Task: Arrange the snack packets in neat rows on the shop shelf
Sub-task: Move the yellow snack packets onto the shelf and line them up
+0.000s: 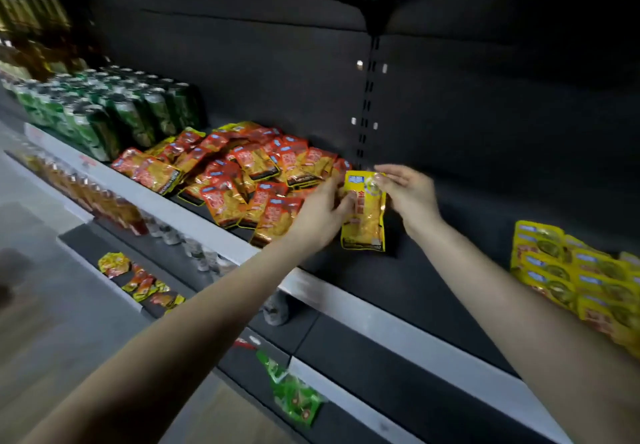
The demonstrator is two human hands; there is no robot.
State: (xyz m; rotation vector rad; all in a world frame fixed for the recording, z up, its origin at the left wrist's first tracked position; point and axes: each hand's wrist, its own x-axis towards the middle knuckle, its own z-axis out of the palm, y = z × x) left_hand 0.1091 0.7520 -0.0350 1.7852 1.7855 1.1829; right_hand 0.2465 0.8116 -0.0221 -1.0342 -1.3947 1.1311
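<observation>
Now my left hand (pixel 322 215) grips the packet (pixel 363 216) by its side and my right hand (pixel 408 194) pinches its top corner, upright on the shelf (pixel 381 319) between them; it seems light and slick, so edges hold best.

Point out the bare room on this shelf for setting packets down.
Bare shelf runs from the held packet right to the yellow stack, front edge to back wall. Crowded: the cans and red heap fill the left, up to the left hand.
</observation>
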